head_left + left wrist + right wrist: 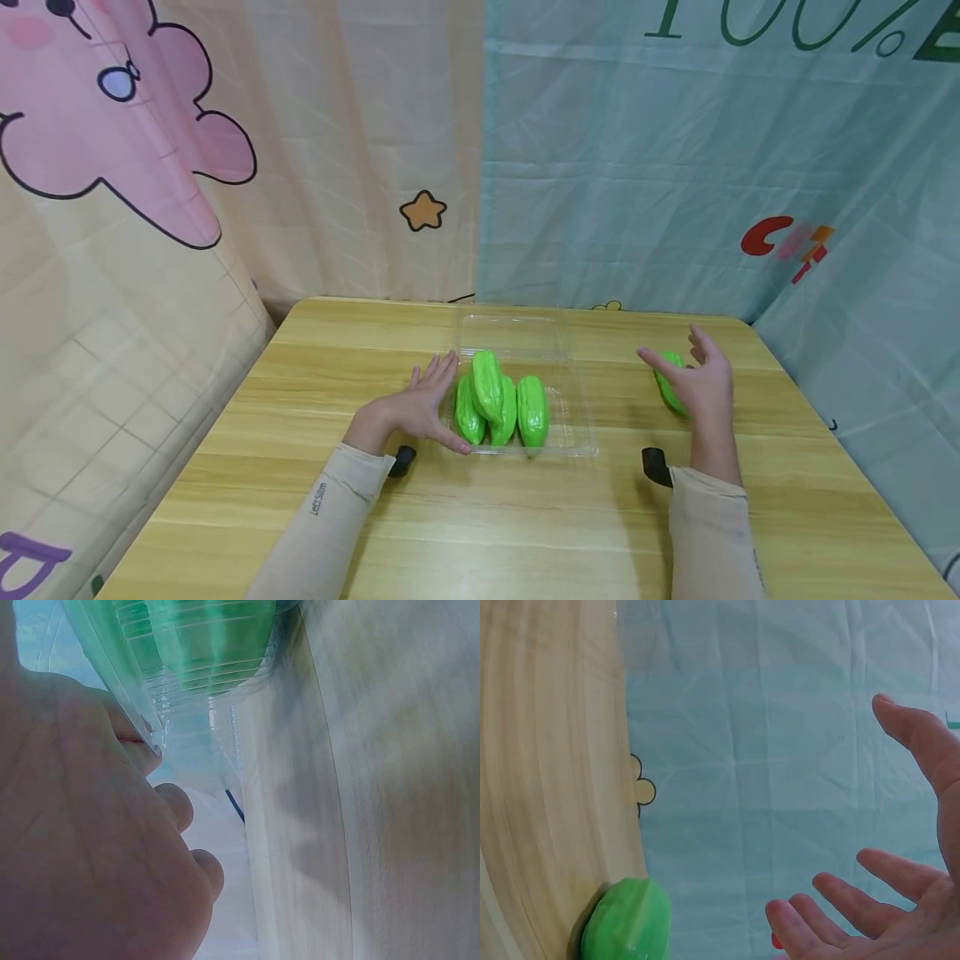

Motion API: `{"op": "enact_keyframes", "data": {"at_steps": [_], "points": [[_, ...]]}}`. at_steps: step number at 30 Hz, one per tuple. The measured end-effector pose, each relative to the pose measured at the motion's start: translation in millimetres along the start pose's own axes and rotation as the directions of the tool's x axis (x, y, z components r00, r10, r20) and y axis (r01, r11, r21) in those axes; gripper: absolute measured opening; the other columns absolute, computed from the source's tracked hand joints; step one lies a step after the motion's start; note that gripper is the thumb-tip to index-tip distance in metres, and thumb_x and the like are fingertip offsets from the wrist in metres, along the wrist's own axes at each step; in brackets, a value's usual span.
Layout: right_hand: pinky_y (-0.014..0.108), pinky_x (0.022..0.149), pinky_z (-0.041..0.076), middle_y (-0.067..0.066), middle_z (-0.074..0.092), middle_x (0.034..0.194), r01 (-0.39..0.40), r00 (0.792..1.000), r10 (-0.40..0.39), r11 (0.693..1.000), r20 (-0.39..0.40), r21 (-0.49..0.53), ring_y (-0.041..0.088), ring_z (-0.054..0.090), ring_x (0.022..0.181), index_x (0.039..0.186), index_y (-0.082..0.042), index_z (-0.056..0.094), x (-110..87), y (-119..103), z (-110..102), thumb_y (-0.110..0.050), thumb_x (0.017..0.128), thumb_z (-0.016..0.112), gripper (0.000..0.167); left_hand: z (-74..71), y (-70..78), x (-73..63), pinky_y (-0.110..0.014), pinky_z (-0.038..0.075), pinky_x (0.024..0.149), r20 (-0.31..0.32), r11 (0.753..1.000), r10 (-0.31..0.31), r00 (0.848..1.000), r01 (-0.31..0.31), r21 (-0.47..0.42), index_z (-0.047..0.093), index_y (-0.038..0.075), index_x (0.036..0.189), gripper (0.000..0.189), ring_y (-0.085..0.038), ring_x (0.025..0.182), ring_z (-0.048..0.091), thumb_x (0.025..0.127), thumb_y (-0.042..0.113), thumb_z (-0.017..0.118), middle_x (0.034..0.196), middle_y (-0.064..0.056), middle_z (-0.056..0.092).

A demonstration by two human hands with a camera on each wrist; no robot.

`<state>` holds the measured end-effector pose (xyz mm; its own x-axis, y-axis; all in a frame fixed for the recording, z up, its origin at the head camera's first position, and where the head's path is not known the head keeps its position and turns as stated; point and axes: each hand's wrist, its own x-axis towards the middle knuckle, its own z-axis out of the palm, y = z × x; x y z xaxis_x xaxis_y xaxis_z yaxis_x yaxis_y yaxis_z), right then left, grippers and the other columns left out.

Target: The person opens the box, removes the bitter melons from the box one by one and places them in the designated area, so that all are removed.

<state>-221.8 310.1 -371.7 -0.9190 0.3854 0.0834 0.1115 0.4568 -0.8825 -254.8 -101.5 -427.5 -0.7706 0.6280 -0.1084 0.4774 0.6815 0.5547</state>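
A clear plastic clamshell box [573, 417] lies with its lid folded back, holding several ridged green star fruits [533, 411]. One of these fruits rests on top of others at the left. My left hand [416, 408] spreads along the box's left side, thumb at the front corner and fingers toward the back. In the left wrist view, its fingers touch the box's rim [142, 724]. To the right, another green star fruit [670, 383] lies on the table, partly hidden behind my right hand [705, 383]. That hand is raised, fingers apart, holding nothing; in the right wrist view it is apart from the fruit [628, 922].
The wooden table [525, 525] carries the box and the loose fruit. Printed curtains, cream [337, 167] and blue [637, 167], hang behind its far edge. A dark wrist-camera piece [656, 467] sits at my right wrist, with a similar one [402, 461] at the left.
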Motion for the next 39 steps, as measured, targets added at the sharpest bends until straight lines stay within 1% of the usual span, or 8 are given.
{"op": "enact_keyframes", "data": {"at_steps": [5,9,12,17,22,25,31,39], "points": [[0.056,0.114,0.031,0.008,0.025,0.164,0.033,0.999,-0.034,0.999,0.023,0.003,0.032,0.027,0.148,0.163,-0.021,0.021,-3.7,-7,3,-0.051,0.082,0.081,0.105,1.1,-0.7,0.0,-0.060,-0.011,0.116,0.000,1.000,0.001,1.000,-0.001,0.003,-0.014,0.002,0.158,0.148,-0.035,0.149,-0.021,0.068,0.064,0.086,0.165,-0.016,-0.018],[0.057,0.112,0.033,0.011,0.028,0.163,0.076,0.995,-0.077,0.997,0.061,0.020,0.035,0.032,0.145,0.163,-0.020,0.021,-5.7,-10,6,-0.050,0.081,0.083,0.107,0.9,-0.3,0.2,-0.059,-0.011,0.116,0.002,1.000,0.000,1.000,0.000,0.011,-0.014,0.003,0.158,0.148,-0.035,0.149,-0.021,0.068,0.065,0.085,0.166,-0.016,-0.018],[0.059,0.110,0.035,0.014,0.029,0.162,0.108,0.989,-0.110,0.994,0.101,0.030,0.038,0.035,0.143,0.163,-0.018,0.021,-7.4,-12,10,-0.049,0.081,0.083,0.107,1.3,-1.2,0.5,-0.060,-0.011,0.116,-0.001,1.000,0.002,1.000,-0.002,0.010,-0.013,0.002,0.158,0.148,-0.037,0.149,-0.020,0.068,0.065,0.085,0.166,-0.017,-0.017],[0.060,0.105,0.040,0.015,0.030,0.161,0.140,0.976,-0.142,0.990,0.162,0.027,0.039,0.039,0.140,0.163,-0.020,0.020,-9.3,-15,16,-0.049,0.081,0.083,0.107,0.8,-0.3,-0.2,-0.060,-0.011,0.116,-0.005,1.000,0.001,1.000,-0.001,0.005,-0.013,0.002,0.158,0.148,-0.036,0.149,-0.020,0.068,0.064,0.086,0.166,-0.017,-0.017],[0.060,0.104,0.042,0.017,0.029,0.162,0.152,0.959,-0.154,0.988,0.236,0.027,0.039,0.040,0.140,0.163,-0.020,0.019,-11.4,-18,23,-0.048,0.079,0.085,0.110,0.0,1.2,-1.4,-0.060,-0.011,0.116,-0.004,1.000,0.000,1.000,0.000,0.008,-0.012,0.002,0.158,0.147,-0.036,0.149,-0.020,0.068,0.063,0.086,0.165,-0.016,-0.017],[0.059,0.103,0.044,0.018,0.030,0.161,0.166,0.949,-0.169,0.986,0.266,0.032,0.040,0.041,0.140,0.163,-0.019,0.021,-12.2,-19,27,-0.047,0.078,0.086,0.110,0.1,1.5,-1.9,-0.060,-0.011,0.116,-0.005,1.000,0.001,1.000,-0.001,0.010,-0.012,0.001,0.158,0.147,-0.037,0.149,-0.020,0.068,0.063,0.086,0.165,-0.017,-0.017],[0.058,0.101,0.045,0.018,0.032,0.160,0.203,0.918,-0.208,0.978,0.337,0.050,0.039,0.041,0.139,0.162,-0.020,0.022,-11.4,-20,35,-0.043,0.079,0.087,0.108,0.2,1.4,-2.3,-0.060,-0.011,0.116,-0.006,1.000,0.000,1.000,0.000,0.008,-0.013,0.001,0.158,0.148,-0.037,0.149,-0.020,0.068,0.063,0.086,0.165,-0.017,-0.017],[0.056,0.100,0.047,0.019,0.036,0.157,0.218,0.887,-0.228,0.973,0.401,0.071,0.039,0.045,0.137,0.162,-0.017,0.024,-15.3,-21,45,-0.040,0.079,0.087,0.106,1.5,-0.1,-1.5,-0.062,-0.009,0.116,-0.012,1.000,0.001,1.000,-0.001,-0.001,-0.013,0.000,0.158,0.148,-0.037,0.149,-0.020,0.068,0.063,0.086,0.165,-0.018,-0.015]]}}
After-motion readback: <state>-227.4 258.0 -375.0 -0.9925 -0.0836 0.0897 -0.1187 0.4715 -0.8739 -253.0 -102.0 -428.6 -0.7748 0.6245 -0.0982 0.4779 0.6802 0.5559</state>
